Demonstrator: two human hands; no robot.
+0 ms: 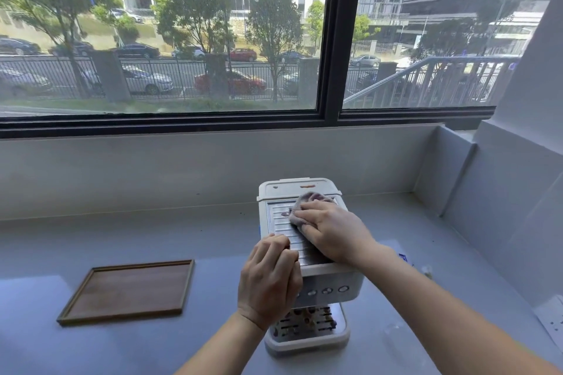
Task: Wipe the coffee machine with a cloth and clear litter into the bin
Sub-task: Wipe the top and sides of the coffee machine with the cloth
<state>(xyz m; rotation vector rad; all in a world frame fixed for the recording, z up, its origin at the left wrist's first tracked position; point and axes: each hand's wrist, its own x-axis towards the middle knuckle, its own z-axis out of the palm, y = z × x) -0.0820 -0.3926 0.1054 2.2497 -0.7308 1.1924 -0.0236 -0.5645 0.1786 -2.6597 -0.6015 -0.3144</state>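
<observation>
Both hands on the coffee machine point(307, 253): one braces its corner, the other presses a cloth onto its top.

Left of the grips, a wooden tray point(128, 291) lies flat on the grey counter point(182, 237), well apart from the machine, with bare counter between. Left hand point(269, 280) curls closed over the machine's front-left top edge. Right hand point(333, 231), just beyond it, lies flat, fingers spread on the bunched grey cloth point(307, 201) atop the ridged lid. Right of the grips, open counter runs to the side wall point(487, 192); small litter scraps point(426, 271) lie near the right forearm.
</observation>
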